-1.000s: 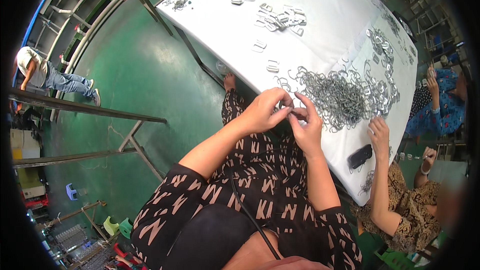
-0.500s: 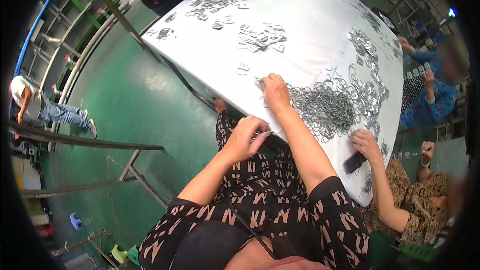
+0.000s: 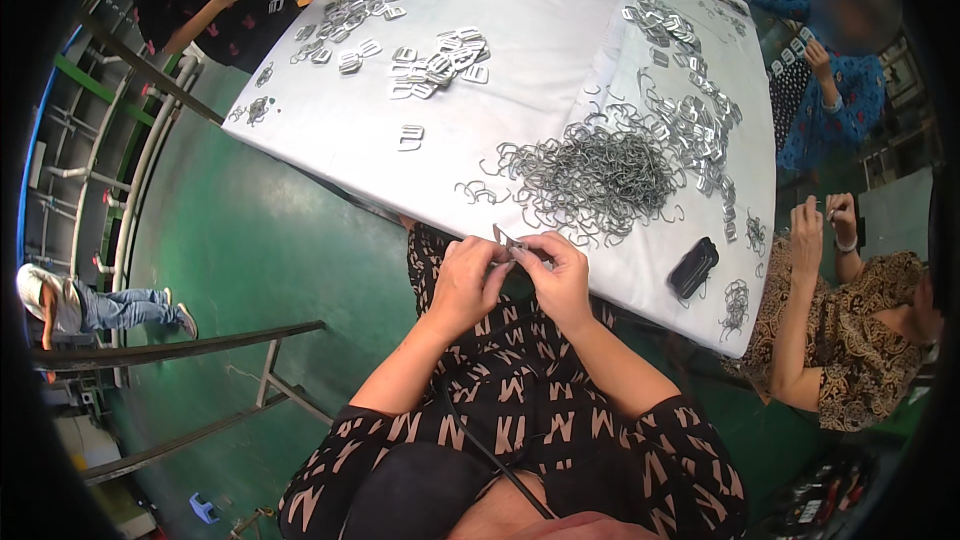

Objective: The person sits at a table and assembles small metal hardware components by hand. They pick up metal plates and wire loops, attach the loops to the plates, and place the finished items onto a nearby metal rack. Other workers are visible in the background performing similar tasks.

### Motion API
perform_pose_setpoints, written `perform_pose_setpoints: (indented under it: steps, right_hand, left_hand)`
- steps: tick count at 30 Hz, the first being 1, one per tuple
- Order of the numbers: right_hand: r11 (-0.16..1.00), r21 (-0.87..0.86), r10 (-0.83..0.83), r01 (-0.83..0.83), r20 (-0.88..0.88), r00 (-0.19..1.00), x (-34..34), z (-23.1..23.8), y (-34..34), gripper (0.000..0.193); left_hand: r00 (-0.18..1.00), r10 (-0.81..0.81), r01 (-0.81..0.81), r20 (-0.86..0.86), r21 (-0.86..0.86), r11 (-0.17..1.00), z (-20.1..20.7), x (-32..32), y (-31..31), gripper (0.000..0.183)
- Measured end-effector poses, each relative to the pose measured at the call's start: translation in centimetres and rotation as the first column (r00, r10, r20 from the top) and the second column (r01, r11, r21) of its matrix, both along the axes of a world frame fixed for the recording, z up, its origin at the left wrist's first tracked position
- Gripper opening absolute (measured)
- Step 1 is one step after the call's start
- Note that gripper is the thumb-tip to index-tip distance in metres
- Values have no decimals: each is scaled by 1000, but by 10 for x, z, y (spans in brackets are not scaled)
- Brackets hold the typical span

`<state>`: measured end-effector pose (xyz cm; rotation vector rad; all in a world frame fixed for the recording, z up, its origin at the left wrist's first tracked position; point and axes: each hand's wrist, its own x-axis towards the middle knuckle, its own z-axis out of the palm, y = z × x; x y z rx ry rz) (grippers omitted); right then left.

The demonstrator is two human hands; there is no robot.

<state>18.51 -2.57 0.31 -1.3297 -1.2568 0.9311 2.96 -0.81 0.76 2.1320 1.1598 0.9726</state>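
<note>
My left hand (image 3: pixel 468 281) and my right hand (image 3: pixel 556 278) meet over the near edge of the table, fingertips pinched together. Between them is a small shiny metal piece (image 3: pixel 503 237), its upper end poking out above the fingers. Fingers cover the rest of it, so its full shape is hidden. Just beyond my hands, a large heap of dark curved wire hooks (image 3: pixel 600 180) spreads over the white tabletop (image 3: pixel 540 50). A single flat slotted metal buckle (image 3: pixel 410 138) lies farther left, and behind it sits a pile of similar buckles (image 3: pixel 440 65).
A black case (image 3: pixel 692 268) rests near the table's right corner. More buckles (image 3: pixel 700 130) lie right of the hooks. Co-workers' hands (image 3: pixel 808 225) work along the right side; another person (image 3: pixel 210 0) stands far left. A metal frame (image 3: pixel 200 340) stands at left.
My right hand has drawn back from the tabletop to meet my left. The view has shifted. A co-worker's hand at the right has left the black case and risen.
</note>
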Motion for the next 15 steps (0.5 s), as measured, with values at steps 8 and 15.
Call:
perform_pose_setpoints:
  steps: [8,15]
  right_hand:
    - [991,106,-68,77,-81,994,5,-9,-15,7]
    - [967,255,-8,-15,89,996,11,3,-22,10]
  left_hand:
    - [980,-171,193,103,-285,939,-1,-12,19,12]
    - [987,-158,157,-18,-55,986,-23,37,83,11]
